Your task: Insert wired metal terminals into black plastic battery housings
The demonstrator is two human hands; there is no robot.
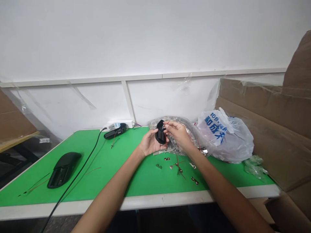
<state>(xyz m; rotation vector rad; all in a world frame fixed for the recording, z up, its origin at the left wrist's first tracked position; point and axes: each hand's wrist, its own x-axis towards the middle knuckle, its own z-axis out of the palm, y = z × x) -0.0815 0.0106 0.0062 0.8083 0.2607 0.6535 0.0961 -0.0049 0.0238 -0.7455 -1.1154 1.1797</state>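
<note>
My left hand (150, 142) is closed around a black plastic battery housing (160, 137), raised a little above the green table. At the housing's upper end, the fingertips of my right hand (178, 132) pinch a thin reddish wire (168, 123); whether a metal contact is attached to it there is hidden. Below my hands lie several small metal battery contacts (166, 159), some with wires. Behind my right hand rests a clear plastic bag (178, 121) filled with small metal parts.
Another black housing (63, 170) with wires lies at the left, and one more (115, 131) near a white power strip (121, 124). A black cable (84, 165) crosses the green table (102, 184). At right are a white printed bag (228, 139) and cardboard (257, 123).
</note>
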